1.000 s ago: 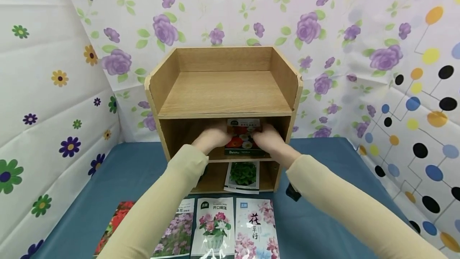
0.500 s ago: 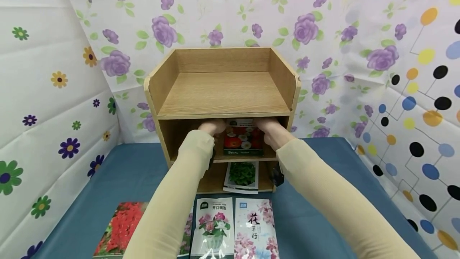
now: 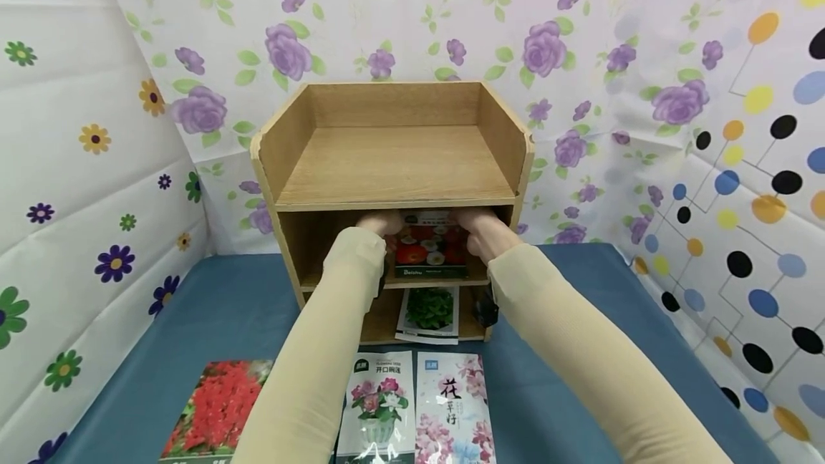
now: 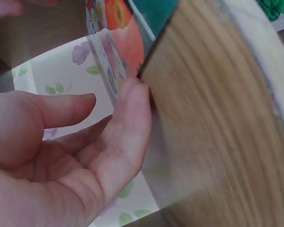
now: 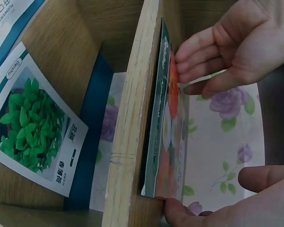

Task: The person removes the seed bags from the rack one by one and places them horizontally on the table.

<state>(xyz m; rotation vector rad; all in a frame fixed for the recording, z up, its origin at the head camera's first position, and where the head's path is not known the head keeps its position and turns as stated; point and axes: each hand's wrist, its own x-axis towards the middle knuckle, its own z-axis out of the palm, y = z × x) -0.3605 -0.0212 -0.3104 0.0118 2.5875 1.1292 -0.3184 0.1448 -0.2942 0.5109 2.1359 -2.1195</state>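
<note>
A seed packet with red and white flowers [image 3: 430, 249] rests on the wooden unit's middle shelf, its lower edge close to the front. My left hand [image 3: 382, 223] reaches in on its left side. In the left wrist view, this hand [image 4: 80, 151] has fingertips at the packet's side edge and its thumb apart from it. On the opposite side is my right hand [image 3: 480, 229]. The right wrist view shows the right hand [image 5: 236, 203] with a fingertip right at the packet's edge and the thumb clear of it. The upper shelf board partly hides both hands.
A leafy green packet [image 3: 428, 310] lies in the bottom compartment, jutting over its front. On the blue cloth in front lie a red-flower packet [image 3: 219, 407], a potted-flower packet [image 3: 377, 407] and a pink-blossom packet [image 3: 453, 407]. The wooden unit [image 3: 396, 163] has raised sides.
Both hands have shifted from gripping the packet's sides lower down to deeper and higher beside it. The left forearm has swung right, uncovering more of the red-flower packet on the cloth.
</note>
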